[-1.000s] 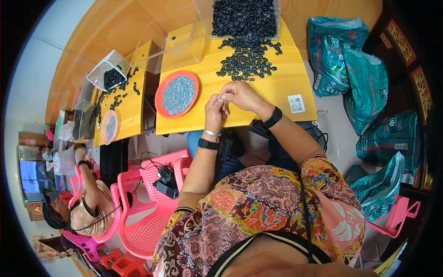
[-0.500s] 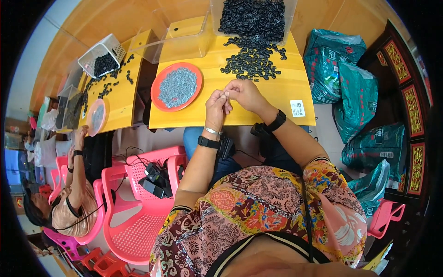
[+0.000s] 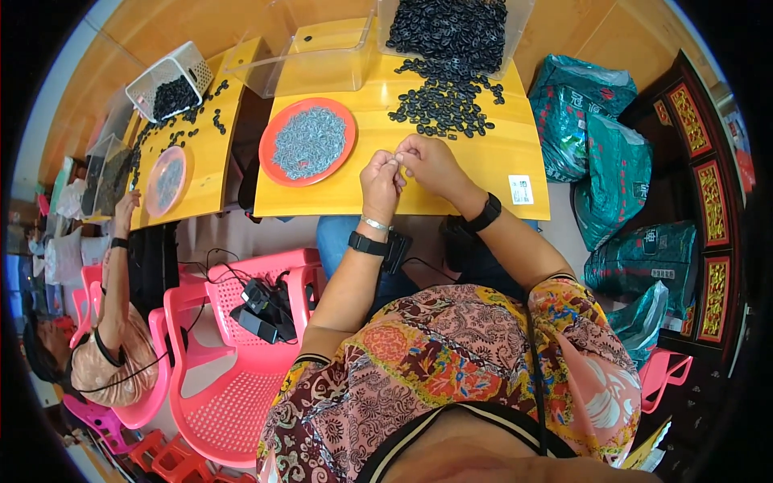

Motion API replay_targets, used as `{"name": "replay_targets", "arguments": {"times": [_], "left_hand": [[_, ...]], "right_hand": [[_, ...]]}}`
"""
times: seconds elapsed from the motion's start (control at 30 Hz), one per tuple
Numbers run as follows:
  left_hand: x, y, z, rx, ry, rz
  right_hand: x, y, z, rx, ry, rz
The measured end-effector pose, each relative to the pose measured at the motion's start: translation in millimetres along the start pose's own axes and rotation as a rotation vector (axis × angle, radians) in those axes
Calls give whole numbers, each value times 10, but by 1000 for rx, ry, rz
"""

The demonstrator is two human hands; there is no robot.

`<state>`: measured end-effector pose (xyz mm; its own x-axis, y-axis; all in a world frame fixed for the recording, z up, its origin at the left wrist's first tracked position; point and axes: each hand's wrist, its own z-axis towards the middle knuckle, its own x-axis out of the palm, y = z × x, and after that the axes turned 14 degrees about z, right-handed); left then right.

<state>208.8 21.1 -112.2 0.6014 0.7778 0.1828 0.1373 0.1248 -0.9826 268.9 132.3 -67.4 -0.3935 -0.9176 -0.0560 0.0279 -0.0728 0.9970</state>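
My left hand [image 3: 380, 185] and my right hand [image 3: 431, 167] meet fingertip to fingertip above the front part of the yellow table [image 3: 483, 177]. Both are closed in a pinch; whatever sits between the fingers is too small and covered to make out. Left of them lies a red plate [image 3: 268, 165] heaped with small silvery metal pieces [image 3: 312, 143]. Just beyond my hands, small black oval parts [image 3: 443, 109] with holes spread over the table. They trail out of a clear plastic bin [image 3: 519, 32] full of the same parts.
A clear box [image 3: 322, 76] stands at the back of the table. Left, a co-worker sits at another yellow table with a pink plate [image 3: 150, 201] and a white basket [image 3: 137, 92] of black parts. Green bags [image 3: 616, 173] stand right; a pink chair [image 3: 233, 402] holds black devices.
My hands stay pinched together in nearly the same place. The view has shifted slightly. At the left, the co-worker's arm has moved, with a hand now beside the pink plate.
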Motion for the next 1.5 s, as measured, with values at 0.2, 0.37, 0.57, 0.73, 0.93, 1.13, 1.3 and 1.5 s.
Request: {"name": "replay_targets", "arguments": {"times": [0.2,0.37,0.57,0.73,0.93,1.13,1.3,1.5], "left_hand": [[41,52,20,33,-58,23],[13,24,60,-7,-18,-67],[42,-29,62,-40,-2,-38],[54,-36,46,-67,-40,42],[48,38,36,24,-70,42],[56,29,32,-4,-3,216],[45,36,-9,34,-21,231],[78,29,-16,31,-17,242]], "right_hand": [[20,74,-7,-195,2,-460],[15,53,-19,-341,19,-548],[-22,19,-5,-204,8,-441],[-57,-9,57,-117,41,-401],[-262,91,288,-164,27,-637],[-660,58,805,-18,35,-892],[-533,209,952,-21,25,-886],[-510,-40,1236,-187,186,-964]]}}
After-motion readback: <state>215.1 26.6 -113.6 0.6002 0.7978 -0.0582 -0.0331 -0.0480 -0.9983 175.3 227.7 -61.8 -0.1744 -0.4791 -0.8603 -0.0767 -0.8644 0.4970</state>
